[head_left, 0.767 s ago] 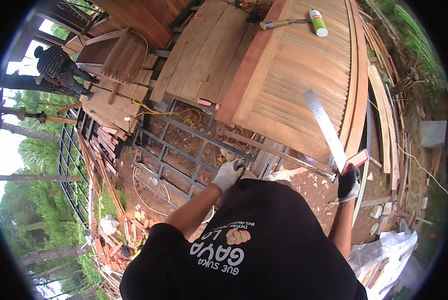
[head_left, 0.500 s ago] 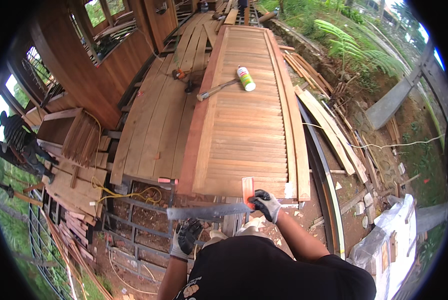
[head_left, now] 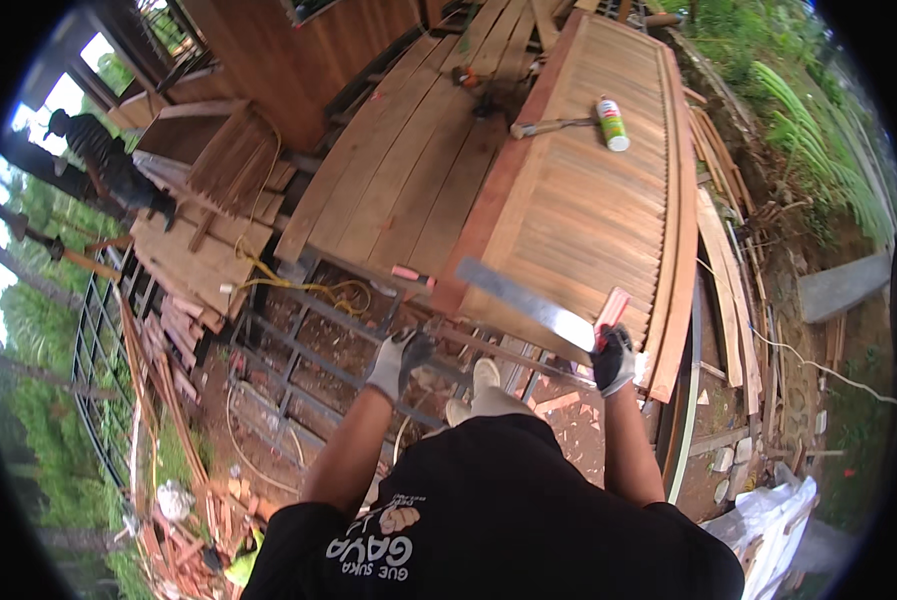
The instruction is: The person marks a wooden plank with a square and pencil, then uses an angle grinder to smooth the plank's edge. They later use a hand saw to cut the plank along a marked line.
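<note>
My right hand (head_left: 613, 360), in a grey and black glove, grips the reddish handle of a handsaw (head_left: 523, 302). The saw's blade points left across the near end of a louvered wooden panel (head_left: 578, 220). My left hand (head_left: 401, 362), gloved too, is just left of the panel's near corner, above a dark metal frame. Its fingers are loosely apart with nothing visible in them. On the panel lie a hammer (head_left: 553, 127) and a white and green bottle (head_left: 611, 125). A small red-handled tool (head_left: 413, 275) rests at the near edge of the planks.
Wide wooden planks (head_left: 398, 180) adjoin the panel on its left, with an orange power tool (head_left: 465, 77) farther back. A yellow cord (head_left: 308, 285) crosses the metal frame (head_left: 303, 350). At far left is another person (head_left: 108, 160). Long boards (head_left: 723, 290) lie on the right.
The view has turned, so the panel sits farther right. My right hand and the saw have risen over the panel's near end, the blade now slanting. My left hand has moved slightly forward.
</note>
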### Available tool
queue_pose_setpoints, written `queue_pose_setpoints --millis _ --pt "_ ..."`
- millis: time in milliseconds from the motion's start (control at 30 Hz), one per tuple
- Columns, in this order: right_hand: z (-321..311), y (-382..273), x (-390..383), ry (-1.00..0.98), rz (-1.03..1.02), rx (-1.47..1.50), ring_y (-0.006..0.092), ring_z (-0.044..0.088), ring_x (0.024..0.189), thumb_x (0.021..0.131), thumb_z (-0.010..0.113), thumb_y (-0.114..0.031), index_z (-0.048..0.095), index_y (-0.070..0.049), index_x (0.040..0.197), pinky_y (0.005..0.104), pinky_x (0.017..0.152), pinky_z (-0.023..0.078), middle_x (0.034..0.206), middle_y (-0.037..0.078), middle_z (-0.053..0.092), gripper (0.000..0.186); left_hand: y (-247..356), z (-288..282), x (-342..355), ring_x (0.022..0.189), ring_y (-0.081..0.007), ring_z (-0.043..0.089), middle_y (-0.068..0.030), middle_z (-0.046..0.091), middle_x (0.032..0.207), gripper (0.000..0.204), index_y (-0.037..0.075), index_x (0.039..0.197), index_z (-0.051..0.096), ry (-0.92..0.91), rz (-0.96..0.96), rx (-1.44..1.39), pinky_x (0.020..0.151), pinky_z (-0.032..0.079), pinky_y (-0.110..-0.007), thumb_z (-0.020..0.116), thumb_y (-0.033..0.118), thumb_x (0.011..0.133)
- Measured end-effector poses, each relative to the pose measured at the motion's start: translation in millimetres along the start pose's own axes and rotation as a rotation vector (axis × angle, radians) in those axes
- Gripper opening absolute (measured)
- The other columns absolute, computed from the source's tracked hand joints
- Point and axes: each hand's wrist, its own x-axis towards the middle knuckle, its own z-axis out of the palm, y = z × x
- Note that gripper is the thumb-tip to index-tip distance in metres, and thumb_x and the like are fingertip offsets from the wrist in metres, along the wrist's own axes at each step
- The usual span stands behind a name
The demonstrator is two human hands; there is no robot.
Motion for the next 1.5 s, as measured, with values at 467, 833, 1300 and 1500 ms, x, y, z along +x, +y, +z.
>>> queue_pose_setpoints --millis 467,833,1300,1500 --pt "26 75 93 0.311 0.945 0.979 0.0185 0.063 0.089 0.093 0.063 -0.018 0.06 -0.007 0.108 0.0341 0.072 0.054 0.094 0.005 0.063 0.019 55 71 56 0.116 -0.0333 0.062 -0.018 0.067 0.122 0.07 0.003 0.129 0.057 0.184 0.029 1.169 0.097 0.049 -0.041 0.078 0.046 0.078" --pt "54 92 114 0.227 0.908 0.092 0.0276 0.067 0.098 0.091 0.068 -0.025 0.06 -0.003 0.125 0.0386 0.088 0.05 0.11 0.013 0.069 0.041 46 70 61 0.107 -0.0351 0.066 -0.0189 0.07 0.112 0.065 0.002 0.118 0.061 0.281 0.173 1.298 0.09 0.052 -0.042 0.083 0.044 0.073" --pt "50 13 137 -0.121 0.173 -0.347 0.0347 0.05 0.123 0.085 0.064 -0.017 0.057 -0.02 0.134 0.0534 0.107 0.034 0.132 0.012 0.057 0.05 -58 -31 58 0.08 -0.0161 0.065 -0.0055 0.071 0.098 0.026 0.005 0.114 0.065 0.399 0.214 0.799 0.074 0.053 -0.031 0.069 0.019 0.093" --pt "89 0 129 -0.308 0.045 -0.054 0.0425 0.056 0.114 0.086 0.056 -0.004 0.057 -0.012 0.131 0.0499 0.097 0.046 0.127 0.019 0.059 0.046 -118 -104 -38 0.074 -0.0188 0.065 -0.0069 0.071 0.09 0.026 0.007 0.109 0.068 0.509 -0.075 0.925 0.064 0.051 -0.035 0.065 0.028 0.095"
